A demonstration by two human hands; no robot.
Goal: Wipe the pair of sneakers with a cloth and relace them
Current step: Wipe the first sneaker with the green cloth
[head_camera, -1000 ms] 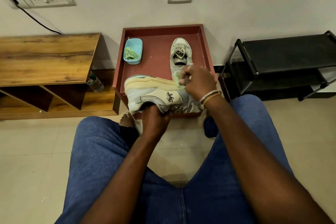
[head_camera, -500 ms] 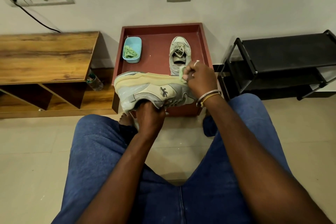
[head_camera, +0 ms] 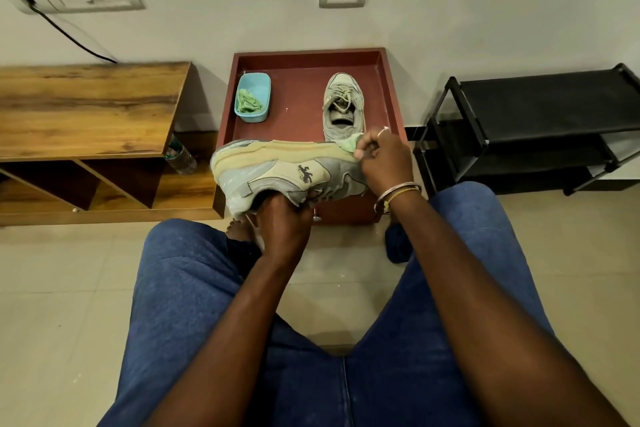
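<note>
green cloth [head_camera: 351, 143] pinched in right hand [head_camera: 384, 163] against sneaker [head_camera: 277, 173] sole; left hand [head_camera: 284, 224] grips sneaker underneath.

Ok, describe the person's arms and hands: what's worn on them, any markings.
No sleeves show on the left arm or the right arm. The right wrist carries thin bangles, silver-coloured and gold-coloured, stacked close together. A pale ring sits on a finger of the right hand. The left hand shows no jewellery in this view.
</note>
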